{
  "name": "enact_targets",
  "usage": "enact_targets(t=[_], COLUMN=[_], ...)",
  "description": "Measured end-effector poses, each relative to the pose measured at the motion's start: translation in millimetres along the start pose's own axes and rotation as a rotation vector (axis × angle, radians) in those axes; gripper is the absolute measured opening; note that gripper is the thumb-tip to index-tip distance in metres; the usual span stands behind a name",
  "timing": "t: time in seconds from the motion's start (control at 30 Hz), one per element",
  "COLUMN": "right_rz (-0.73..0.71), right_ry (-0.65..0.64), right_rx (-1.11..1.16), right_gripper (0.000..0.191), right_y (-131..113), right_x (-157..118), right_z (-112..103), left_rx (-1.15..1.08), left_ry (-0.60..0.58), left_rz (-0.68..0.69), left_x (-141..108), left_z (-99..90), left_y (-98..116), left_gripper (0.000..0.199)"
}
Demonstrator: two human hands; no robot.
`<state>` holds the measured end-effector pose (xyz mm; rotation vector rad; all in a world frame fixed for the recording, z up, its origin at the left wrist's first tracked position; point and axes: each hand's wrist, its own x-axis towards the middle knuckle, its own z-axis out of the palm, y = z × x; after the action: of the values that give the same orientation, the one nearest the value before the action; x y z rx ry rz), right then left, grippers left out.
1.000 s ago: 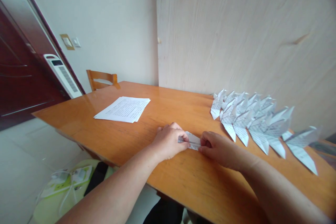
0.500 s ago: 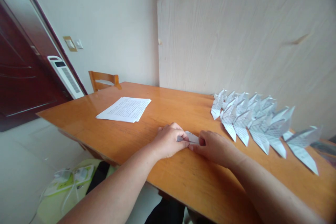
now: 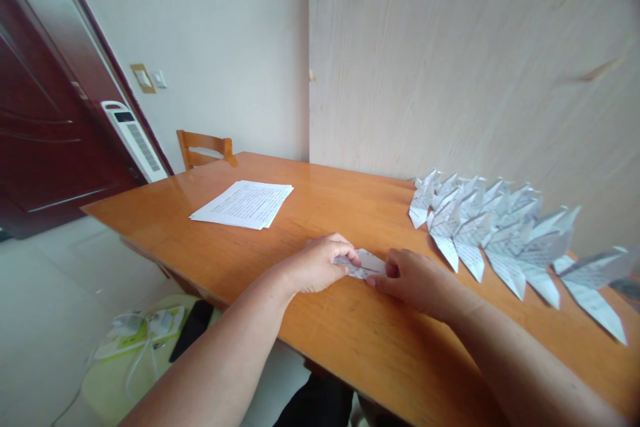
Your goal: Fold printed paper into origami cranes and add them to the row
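A small folded sheet of printed paper point(image 3: 367, 263) lies on the wooden table point(image 3: 345, 340), between my two hands. My left hand point(image 3: 320, 263) grips its left end, fingers curled over the top and thumb along the near side. At the other end, my right hand point(image 3: 411, 279) pinches the paper between thumb and bent fingers. A crease line runs along the middle of the folded piece. Both palms hide its outer ends.
Rows of folded paper shapes point(image 3: 493, 227) with upright wings stand at the table's right. A stack of printed sheets point(image 3: 243, 205) lies at the left. Beyond is a wooden chair point(image 3: 205, 147). Below left, a stool point(image 3: 107, 383) bears a power strip point(image 3: 135, 337) and a black phone-like object point(image 3: 191, 330).
My hands have moved slightly apart along the folded paper, so more of its middle shows. The whole view has shifted a little.
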<state>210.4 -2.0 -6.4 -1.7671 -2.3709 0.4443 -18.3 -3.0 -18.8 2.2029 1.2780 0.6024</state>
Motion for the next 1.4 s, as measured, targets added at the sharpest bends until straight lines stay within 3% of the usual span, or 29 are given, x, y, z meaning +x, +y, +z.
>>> enact_targets(t=[0.47, 0.77, 0.93, 1.1, 1.23, 1.4], right_rz=[0.011, -0.013, -0.022, -0.003, 0.056, 0.063], right_ry=[-0.031, -0.031, -0.034, -0.034, 0.006, 0.011], right_rx=[-0.004, -0.004, -0.001, -0.022, -0.074, -0.129], right_gripper=[0.038, 0.037, 0.038, 0.044, 0.057, 0.06], right_y=[2, 3, 3, 1, -4, -9], right_x=[2, 2, 1, 0, 0, 3], right_z=[0, 1, 1, 1, 2, 3], left_rx=[-0.171, -0.211, -0.175, -0.019, 0.043, 0.09], left_ry=[-0.029, -0.021, 0.072, 0.174, 0.184, 0.172], left_rz=[-0.144, -0.186, -0.114, -0.014, -0.007, -0.003], left_x=[-3, -8, -6, -4, -3, -3], left_z=[-8.0, -11.4, 0.1, 9.3, 10.4, 8.5], left_y=[-1, -2, -6, -6, -4, 1], left_gripper=[0.041, 0.042, 0.018, 0.015, 0.015, 0.017])
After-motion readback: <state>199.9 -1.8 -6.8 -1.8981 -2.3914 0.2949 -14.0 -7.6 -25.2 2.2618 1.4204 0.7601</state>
